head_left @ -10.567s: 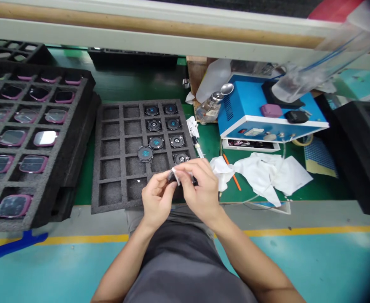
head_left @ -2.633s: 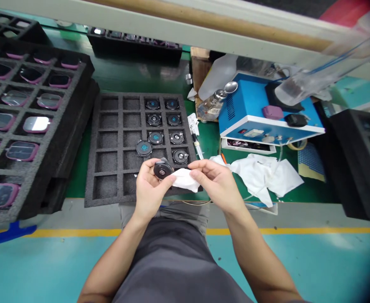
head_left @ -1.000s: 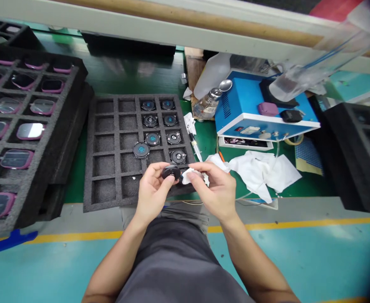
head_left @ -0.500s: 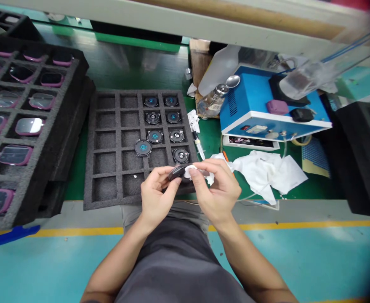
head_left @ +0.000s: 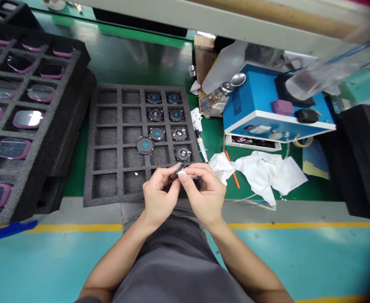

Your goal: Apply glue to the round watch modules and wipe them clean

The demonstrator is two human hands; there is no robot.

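Green bench mat (head_left: 214,145) carries blue bench unit (head_left: 267,122) back right, crumpled white cloth (head_left: 260,172) beside it, and black foam tray (head_left: 91,168) in front, with round black discs (head_left: 157,134) in its cells. Syringe (head_left: 201,147) lies just right of the tray. Left hand (head_left: 158,195) and right hand (head_left: 203,195) sit over the tray's near edge, fingers pinched together on one disc (head_left: 179,171), held tilted above the tray. Right fingers press small white wipe (head_left: 182,174) against it. Disc looks light, stiff, slick-faced; safest hold is by the rim.
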